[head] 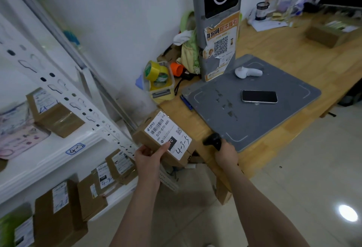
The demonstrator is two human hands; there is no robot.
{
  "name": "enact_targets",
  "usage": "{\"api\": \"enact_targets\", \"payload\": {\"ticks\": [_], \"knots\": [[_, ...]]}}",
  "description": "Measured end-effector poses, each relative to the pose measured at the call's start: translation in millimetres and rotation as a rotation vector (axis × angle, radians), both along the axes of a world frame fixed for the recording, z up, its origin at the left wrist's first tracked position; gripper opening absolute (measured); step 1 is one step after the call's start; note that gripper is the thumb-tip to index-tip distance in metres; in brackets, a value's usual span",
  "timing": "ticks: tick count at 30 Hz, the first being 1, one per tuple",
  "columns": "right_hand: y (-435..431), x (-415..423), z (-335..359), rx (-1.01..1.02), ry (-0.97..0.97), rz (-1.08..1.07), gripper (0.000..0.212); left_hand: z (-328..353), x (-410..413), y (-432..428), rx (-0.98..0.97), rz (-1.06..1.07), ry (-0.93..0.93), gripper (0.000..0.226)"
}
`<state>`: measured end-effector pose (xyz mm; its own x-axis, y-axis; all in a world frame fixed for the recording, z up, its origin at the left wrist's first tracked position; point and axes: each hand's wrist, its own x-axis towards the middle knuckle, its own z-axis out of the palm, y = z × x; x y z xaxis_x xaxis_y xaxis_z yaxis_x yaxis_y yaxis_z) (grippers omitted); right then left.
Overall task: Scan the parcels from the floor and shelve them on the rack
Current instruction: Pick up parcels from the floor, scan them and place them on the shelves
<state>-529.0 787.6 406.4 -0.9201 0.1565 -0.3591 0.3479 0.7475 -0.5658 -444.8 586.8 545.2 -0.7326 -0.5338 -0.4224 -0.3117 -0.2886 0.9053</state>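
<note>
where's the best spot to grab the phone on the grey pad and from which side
Pinch the phone across its two long edges, coming straight down from above. It lies flat, screen up, on the grey pad, so nothing can slip beneath it. The long edges give the narrower span, and nothing lies against either.

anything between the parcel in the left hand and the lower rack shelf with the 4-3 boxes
Yes. The rack's perforated upright stands just beside the parcel held by the left hand, and labelled boxes already crowd the near end of the lower shelf. Nothing else visible intervenes.
</note>
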Motion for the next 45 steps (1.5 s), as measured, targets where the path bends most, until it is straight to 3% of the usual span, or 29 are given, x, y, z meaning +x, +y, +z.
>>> {"api": "enact_targets", "payload": {"ticks": [5,10,15,20,24,27,34,39,45], "knots": [[1,2,2,0.04,0.019,0.012,0.057,5,-5,5,-0.014,-0.009,0.009,0.097],[-5,7,11,0.059,0.062,-0.066,0.054,9,-3,11,-0.019,-0.012,0.013,0.099],[-22,13,50,0.014,0.316,-0.243,0.06,11,2,13,0.005,-0.012,0.017,0.081],[-44,18,98,-0.134,0.557,-0.238,0.051,20,11,6,0.013,-0.01,0.053,0.089],[-70,31,133,-0.371,0.582,-0.121,0.034,35,25,-8,-0.016,0.006,0.101,0.113],[-98,50,163,-0.476,0.575,0.003,0.033,51,40,-27,-0.001,0.051,0.103,0.092],[-196,104,205,-0.643,0.614,0.241,0.03,87,88,-110,0.006,0.178,0.206,0.076],[-273,143,226,-0.679,0.607,0.39,0.021,110,138,-181,-0.002,0.278,0.271,0.068],[-356,185,279,-0.71,0.693,0.534,0.027,153,182,-272,-0.065,0.32,0.375,0.062]]}}
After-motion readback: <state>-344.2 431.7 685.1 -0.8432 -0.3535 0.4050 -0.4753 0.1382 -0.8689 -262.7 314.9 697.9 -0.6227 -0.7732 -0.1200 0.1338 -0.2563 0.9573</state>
